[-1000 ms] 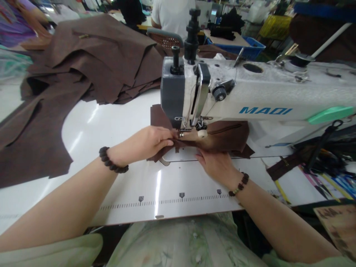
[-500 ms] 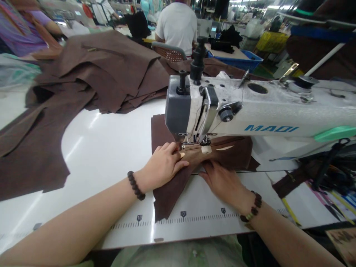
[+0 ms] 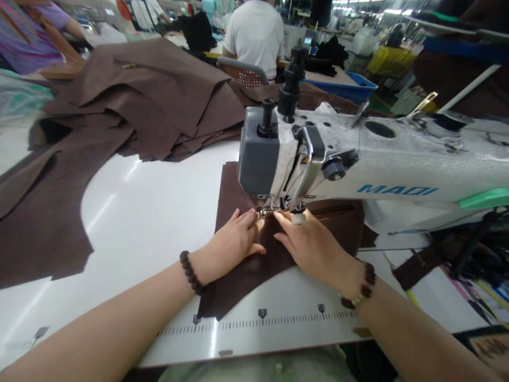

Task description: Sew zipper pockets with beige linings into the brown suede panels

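Observation:
A brown fabric piece (image 3: 254, 276) lies under the needle area of a white and grey sewing machine (image 3: 258, 154). My left hand (image 3: 234, 239) rests on the cloth left of the presser foot, thumb apart and fingertips beside a small metal piece (image 3: 263, 213) that I cannot make out fully. My right hand (image 3: 320, 246) lies on the same cloth to the right, fingers stretched toward the presser foot, partly behind a pale roller (image 3: 298, 218). Both hands have their fingers apart and press the fabric from above. A dark slit or seam (image 3: 338, 210) runs rightward along the cloth.
A large heap of brown fabric (image 3: 159, 101) covers the back left of the white table (image 3: 159, 212). A ruler scale (image 3: 262, 320) runs along the front edge. Tools and a brown strip (image 3: 417, 268) lie at right. A person in white (image 3: 254, 37) sits beyond.
My right hand has moved up onto the cloth, its fingers now near the presser foot. The fabric's front part has spread flatter, its lower corner shifting left. My left hand stays nearly in place.

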A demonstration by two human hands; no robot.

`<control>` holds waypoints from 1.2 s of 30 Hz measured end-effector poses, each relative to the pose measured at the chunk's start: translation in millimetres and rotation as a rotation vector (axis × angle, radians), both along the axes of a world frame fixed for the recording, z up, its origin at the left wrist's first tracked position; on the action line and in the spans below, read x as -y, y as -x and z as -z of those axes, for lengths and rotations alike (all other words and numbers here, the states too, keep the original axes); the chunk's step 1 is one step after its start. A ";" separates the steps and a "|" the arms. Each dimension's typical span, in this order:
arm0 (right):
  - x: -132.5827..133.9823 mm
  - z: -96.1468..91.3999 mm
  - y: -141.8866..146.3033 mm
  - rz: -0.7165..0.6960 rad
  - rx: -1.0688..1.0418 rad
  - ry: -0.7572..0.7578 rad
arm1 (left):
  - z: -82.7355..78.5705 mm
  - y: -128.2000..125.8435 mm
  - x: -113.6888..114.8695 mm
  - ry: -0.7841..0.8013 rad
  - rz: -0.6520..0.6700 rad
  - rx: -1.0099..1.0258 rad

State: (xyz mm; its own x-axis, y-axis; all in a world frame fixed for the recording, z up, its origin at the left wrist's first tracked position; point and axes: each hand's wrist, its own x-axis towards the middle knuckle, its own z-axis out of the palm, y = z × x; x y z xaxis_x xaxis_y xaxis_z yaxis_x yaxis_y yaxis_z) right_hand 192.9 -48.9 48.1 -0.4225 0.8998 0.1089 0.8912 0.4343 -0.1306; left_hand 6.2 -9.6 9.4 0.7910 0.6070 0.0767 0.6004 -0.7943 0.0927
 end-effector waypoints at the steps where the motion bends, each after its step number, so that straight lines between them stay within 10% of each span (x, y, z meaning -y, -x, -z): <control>1: -3.7 13.8 4.1 0.006 0.021 0.007 | 0.9 0.5 -0.6 0.000 0.002 -0.003; 6: 1.7 43.1 9.2 0.045 -0.051 0.038 | 2.4 1.5 -1.4 0.013 -0.011 -0.010; 36: -6.1 49.2 14.3 0.124 0.024 0.025 | 1.4 -0.4 -10.4 0.002 0.059 -0.047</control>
